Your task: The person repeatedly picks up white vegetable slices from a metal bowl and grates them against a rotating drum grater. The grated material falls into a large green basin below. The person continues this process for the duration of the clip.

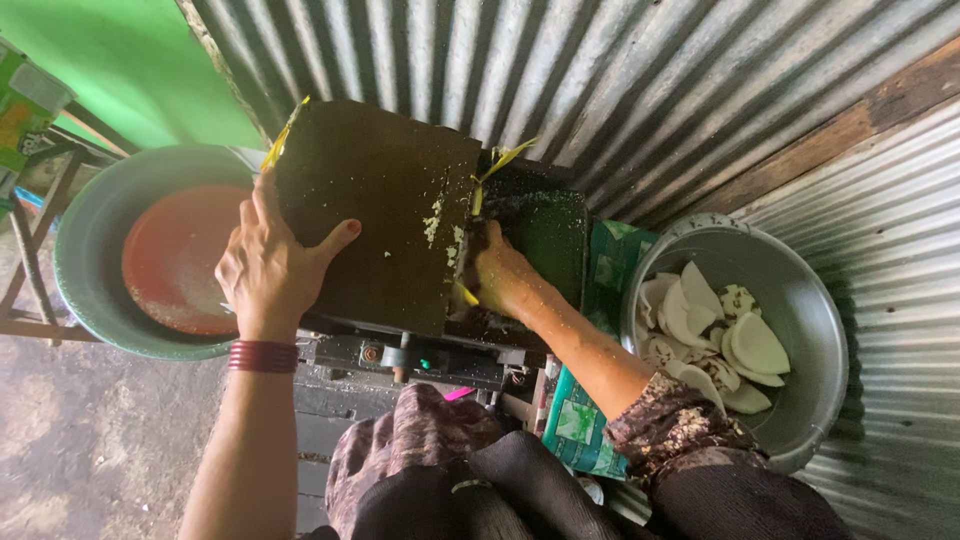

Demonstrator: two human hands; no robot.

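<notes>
A dark grating machine stands in the middle of the view, and its flat dark cover point(385, 200) is tilted up, with white coconut crumbs stuck on it. The long axis of the cover runs from about 5 o'clock up to 11 o'clock; its free top edge points toward 12 o'clock, at the corrugated metal wall point(620, 70).

The left hand point(268, 265) lies spread on the left edge of the cover, thumb on the face of the cover and fingers along the edge, so it holds the cover and is not a fist. Red bangles point(263, 356) are on this wrist.

The right hand point(497, 272) is just right of the cover, pushed into the machine's dark opening point(540, 225). Its fingers are hidden, so I cannot tell if it grasps something.

At 3 o'clock is a grey metal basin point(810, 300) with white coconut pieces point(715, 335). At 9 o'clock is a green basin point(85, 240) containing a red bowl point(180, 255).
</notes>
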